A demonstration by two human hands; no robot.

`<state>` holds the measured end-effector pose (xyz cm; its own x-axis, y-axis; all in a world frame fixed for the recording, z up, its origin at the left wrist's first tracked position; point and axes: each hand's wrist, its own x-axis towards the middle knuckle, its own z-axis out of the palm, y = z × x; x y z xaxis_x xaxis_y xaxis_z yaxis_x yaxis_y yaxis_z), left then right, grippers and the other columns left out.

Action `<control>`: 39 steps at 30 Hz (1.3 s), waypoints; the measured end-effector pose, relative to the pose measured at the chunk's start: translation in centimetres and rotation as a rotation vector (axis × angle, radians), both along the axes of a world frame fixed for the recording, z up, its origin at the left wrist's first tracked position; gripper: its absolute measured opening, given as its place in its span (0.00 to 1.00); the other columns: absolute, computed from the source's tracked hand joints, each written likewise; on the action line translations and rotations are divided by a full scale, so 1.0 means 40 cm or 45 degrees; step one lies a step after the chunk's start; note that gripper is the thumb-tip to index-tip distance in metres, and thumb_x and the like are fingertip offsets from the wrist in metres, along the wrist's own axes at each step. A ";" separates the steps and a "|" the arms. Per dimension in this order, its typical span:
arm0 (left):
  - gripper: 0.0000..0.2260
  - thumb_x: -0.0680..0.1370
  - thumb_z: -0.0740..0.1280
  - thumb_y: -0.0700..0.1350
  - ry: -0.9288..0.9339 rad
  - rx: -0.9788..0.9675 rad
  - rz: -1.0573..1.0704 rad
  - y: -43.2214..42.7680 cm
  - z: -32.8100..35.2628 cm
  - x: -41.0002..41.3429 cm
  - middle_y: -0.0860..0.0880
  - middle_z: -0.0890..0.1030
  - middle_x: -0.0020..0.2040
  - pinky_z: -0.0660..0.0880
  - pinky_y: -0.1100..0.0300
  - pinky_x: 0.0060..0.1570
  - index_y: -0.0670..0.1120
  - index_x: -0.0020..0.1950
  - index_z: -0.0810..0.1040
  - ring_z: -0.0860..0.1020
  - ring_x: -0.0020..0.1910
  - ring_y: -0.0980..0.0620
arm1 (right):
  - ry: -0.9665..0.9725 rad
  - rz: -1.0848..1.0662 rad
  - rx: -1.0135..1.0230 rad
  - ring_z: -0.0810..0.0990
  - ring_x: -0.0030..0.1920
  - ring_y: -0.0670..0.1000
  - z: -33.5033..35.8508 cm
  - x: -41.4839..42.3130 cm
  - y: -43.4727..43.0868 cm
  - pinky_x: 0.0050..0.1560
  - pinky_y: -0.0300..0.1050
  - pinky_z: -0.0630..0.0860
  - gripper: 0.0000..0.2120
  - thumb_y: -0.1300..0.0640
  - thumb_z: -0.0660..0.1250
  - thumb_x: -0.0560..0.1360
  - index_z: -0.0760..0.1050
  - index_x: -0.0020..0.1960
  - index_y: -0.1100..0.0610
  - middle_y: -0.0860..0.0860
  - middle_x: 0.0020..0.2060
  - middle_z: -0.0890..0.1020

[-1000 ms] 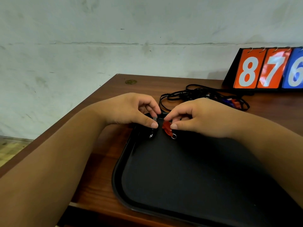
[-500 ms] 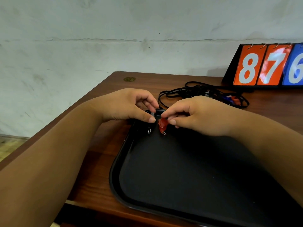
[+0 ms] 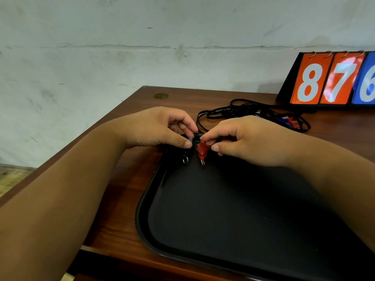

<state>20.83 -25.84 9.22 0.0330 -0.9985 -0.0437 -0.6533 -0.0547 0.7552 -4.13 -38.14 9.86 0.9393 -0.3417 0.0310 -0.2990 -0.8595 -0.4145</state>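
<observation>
Wooden table (image 3: 125,191) against a whitish wall (image 3: 101,57). Black tray (image 3: 142,220) takes up the near right of the table. Flip scoreboard (image 3: 324,82) at the far right edge, showing 8, 7 on orange cards and 6 on a blue one. Tangle of black cords (image 3: 243,110) lies on the table between scoreboard and tray, with small red and blue pieces (image 3: 288,121) at its right end. Both hands meet over the tray's far left corner. Left hand (image 3: 160,126): thumb and curled fingers pinch a small black piece (image 3: 190,139) with a grey tip. Right hand (image 3: 249,138): thumb and forefinger pinch a small red piece (image 3: 202,150), just right of the black one. The two pieces sit close together; can't tell if they touch. A metal ring hangs under each: left ring (image 3: 185,159), right ring (image 3: 203,162), both just above the tray surface. Small brass disc (image 3: 161,96) is set in the table's far left corner.
</observation>
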 end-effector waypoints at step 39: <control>0.05 0.83 0.73 0.49 -0.196 -0.299 0.211 -0.039 0.025 -0.102 0.56 0.85 0.47 0.79 0.63 0.48 0.60 0.55 0.85 0.82 0.44 0.57 | -0.234 -0.588 0.442 0.89 0.52 0.54 0.170 -0.178 -0.123 0.49 0.47 0.83 0.12 0.53 0.62 0.88 0.86 0.59 0.48 0.46 0.49 0.90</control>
<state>16.76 -27.39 10.21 0.1846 -0.9610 0.2057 -0.7574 -0.0058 0.6529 -11.27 -43.08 16.65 0.6812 -0.7320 -0.0078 -0.5058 -0.4630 -0.7279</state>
